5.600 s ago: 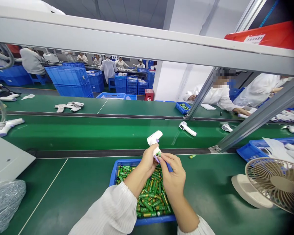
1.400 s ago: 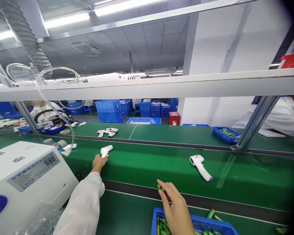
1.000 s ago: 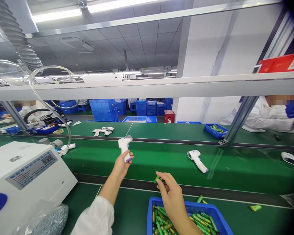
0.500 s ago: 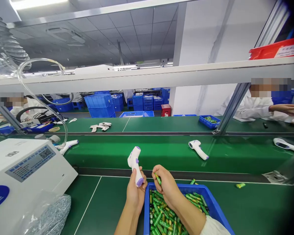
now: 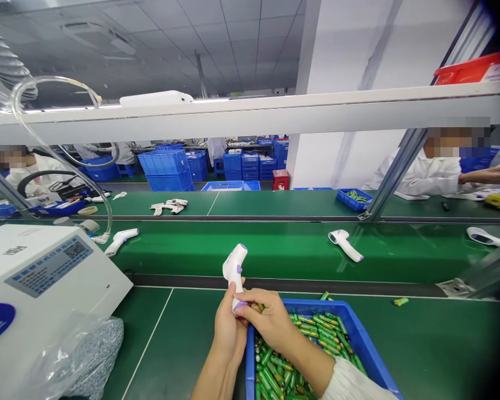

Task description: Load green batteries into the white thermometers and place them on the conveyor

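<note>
A white and purple handheld thermometer [image 5: 234, 269] stands upright in my left hand [image 5: 228, 325], whose fingers wrap round its handle. My right hand [image 5: 270, 319] is closed, its thumb and finger pinched at the purple lower end of the handle. A bit of a green battery shows behind its fingers, mostly hidden. Beneath my right forearm is a blue bin [image 5: 350, 316] full of green batteries [image 5: 275, 369]. One battery [image 5: 325, 295] pokes up at the bin's far edge.
More thermometers lie on the green belt, at left [image 5: 122, 240] and right [image 5: 345, 245]. A white machine [image 5: 58, 311] and a clear bag [image 5: 91, 355] stand at left. Green-yellow batteries [image 5: 400, 301] lie right of the bin. People in white sit across, beyond a metal frame.
My right hand has moved left from over the bin to the thermometer's handle end, and its battery is now mostly hidden. The thermometers on the belt have shifted right. The view has tilted slightly down.
</note>
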Demonstrator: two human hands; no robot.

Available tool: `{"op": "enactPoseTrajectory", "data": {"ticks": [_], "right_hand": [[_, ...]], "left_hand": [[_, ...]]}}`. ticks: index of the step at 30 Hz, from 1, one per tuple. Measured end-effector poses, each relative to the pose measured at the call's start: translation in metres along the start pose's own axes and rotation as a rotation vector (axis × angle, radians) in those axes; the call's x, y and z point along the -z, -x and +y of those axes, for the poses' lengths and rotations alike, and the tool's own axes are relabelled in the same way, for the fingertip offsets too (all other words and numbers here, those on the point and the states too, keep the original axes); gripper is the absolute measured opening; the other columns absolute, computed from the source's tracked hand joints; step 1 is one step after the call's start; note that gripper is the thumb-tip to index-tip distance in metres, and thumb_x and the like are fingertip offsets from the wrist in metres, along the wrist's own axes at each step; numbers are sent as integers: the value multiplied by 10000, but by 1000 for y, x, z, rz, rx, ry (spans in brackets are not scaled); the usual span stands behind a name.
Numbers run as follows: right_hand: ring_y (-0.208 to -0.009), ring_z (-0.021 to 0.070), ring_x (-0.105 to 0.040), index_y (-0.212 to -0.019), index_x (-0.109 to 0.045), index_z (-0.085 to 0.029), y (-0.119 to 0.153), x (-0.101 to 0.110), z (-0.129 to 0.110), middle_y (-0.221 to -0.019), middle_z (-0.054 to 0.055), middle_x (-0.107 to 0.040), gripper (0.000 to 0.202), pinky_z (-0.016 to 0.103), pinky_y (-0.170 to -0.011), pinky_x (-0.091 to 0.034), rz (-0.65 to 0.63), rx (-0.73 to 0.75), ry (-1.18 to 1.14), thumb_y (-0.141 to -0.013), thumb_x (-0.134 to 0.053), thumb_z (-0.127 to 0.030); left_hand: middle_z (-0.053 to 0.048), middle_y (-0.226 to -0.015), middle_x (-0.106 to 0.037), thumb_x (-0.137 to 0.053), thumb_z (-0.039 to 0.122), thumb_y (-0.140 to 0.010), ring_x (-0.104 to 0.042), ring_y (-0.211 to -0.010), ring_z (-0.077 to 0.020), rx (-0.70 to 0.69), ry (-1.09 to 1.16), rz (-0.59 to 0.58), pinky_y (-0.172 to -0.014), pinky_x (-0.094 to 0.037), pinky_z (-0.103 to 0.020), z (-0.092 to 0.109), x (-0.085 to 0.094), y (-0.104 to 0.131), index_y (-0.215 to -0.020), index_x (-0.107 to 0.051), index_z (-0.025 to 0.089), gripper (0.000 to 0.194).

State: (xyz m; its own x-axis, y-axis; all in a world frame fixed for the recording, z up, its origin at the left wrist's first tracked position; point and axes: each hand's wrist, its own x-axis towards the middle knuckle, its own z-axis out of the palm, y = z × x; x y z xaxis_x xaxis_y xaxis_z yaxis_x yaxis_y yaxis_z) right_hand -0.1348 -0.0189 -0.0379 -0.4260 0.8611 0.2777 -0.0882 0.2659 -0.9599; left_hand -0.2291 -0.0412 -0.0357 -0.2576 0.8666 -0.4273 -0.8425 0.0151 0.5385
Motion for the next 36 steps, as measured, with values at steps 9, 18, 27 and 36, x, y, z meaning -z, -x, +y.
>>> {"op": "enactPoseTrajectory", "data": {"ticks": [9,18,27,36], "right_hand": [[-518,126,-497,-848,-774,-230,1,9,6,-582,-8,-596,129,253,-529,-388,10,217,266,-767,-742,-326],[-391,67,-176,-722,-539,-190,-3,18,-4,-488,-74,-346,242,196,-382,-128,62,-192,-403,-859,-394,-326],[-486,96,-517,-875,-546,-196,-8,20,-20,-615,-21,-615,177,193,-464,-398,150,-121,-328,-833,-621,-350],[-955,238,-698,-886,-737,-242,-1,23,-24,-1024,72,-739,103,356,-818,-565,179,38,-49,-792,-696,-251]], "left_hand": [[-18,-649,-572,-658,332,-820,-541,-504,-109,-89,80,54,-475,-439,-205,-2,-5,1,-1001,-603,105,295],[-14,-710,-584,-600,375,-858,-449,-434,-79,-137,52,-80,-408,-321,-190,0,-5,4,-1051,-526,151,305],[-55,-790,-588,-535,248,-885,-545,-594,-127,16,127,-166,-445,-382,-201,-7,-9,16,-1110,-515,129,255],[-73,-855,-625,-477,223,-948,-604,-641,-116,206,231,-241,-497,-460,-200,-6,-10,13,-1147,-547,115,237]]}}
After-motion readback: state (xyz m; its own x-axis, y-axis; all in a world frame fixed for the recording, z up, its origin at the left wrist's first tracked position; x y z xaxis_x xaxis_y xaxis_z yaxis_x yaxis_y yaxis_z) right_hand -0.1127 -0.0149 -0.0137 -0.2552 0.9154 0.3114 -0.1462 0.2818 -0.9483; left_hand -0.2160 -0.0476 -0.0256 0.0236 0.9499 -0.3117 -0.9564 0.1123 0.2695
